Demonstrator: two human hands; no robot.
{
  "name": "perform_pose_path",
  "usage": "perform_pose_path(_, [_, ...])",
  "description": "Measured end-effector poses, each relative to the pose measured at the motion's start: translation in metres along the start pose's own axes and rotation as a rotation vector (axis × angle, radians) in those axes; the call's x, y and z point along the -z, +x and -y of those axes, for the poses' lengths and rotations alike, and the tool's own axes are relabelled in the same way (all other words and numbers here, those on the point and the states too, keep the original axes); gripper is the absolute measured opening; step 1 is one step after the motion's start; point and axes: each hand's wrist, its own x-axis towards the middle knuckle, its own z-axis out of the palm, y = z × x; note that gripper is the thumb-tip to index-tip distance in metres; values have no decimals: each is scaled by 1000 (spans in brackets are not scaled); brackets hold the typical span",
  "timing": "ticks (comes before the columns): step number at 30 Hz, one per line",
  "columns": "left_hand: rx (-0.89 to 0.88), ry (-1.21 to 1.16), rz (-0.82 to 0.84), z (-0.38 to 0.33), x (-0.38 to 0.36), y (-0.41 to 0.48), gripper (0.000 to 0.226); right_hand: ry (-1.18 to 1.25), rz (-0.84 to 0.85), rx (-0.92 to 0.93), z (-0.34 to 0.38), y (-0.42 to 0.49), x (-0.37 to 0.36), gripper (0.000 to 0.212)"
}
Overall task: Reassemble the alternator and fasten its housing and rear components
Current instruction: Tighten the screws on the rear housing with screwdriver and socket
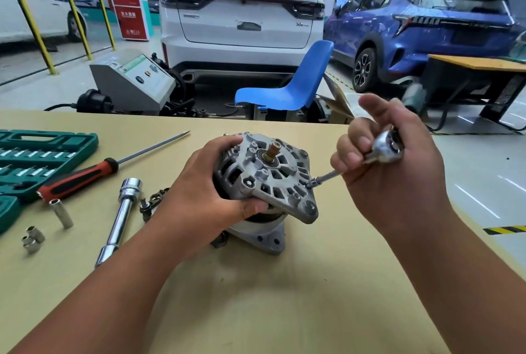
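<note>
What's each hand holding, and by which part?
Left hand grips the alternator by the side of its housing. Right hand grips the ratchet just below its head; its extension tip touches the housing.

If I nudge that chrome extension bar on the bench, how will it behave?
The chrome extension bar looks round and lies flat on the table, so it would probably roll sideways. Polished metal: likely stiff, fairly heavy for its size, maybe slick to grip.
</note>
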Motion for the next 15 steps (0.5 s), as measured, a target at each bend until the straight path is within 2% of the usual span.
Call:
perform_pose_path(3, [7, -11, -11, 0, 0, 1, 95, 138, -246, -65, 3, 3, 12, 41])
perform_pose_path(5, [6, -9, -13, 0, 0, 0, 95, 168, -278, -105, 3, 6, 20, 46])
perform_pose_path(12, [-17, -20, 38, 1, 0, -1, 96, 247, 9, -164, 5, 1, 31, 40])
perform_pose_path(15, [-33, -32, 78, -1, -2, -3, 98, 283, 59, -181, 9, -1, 35, 43])
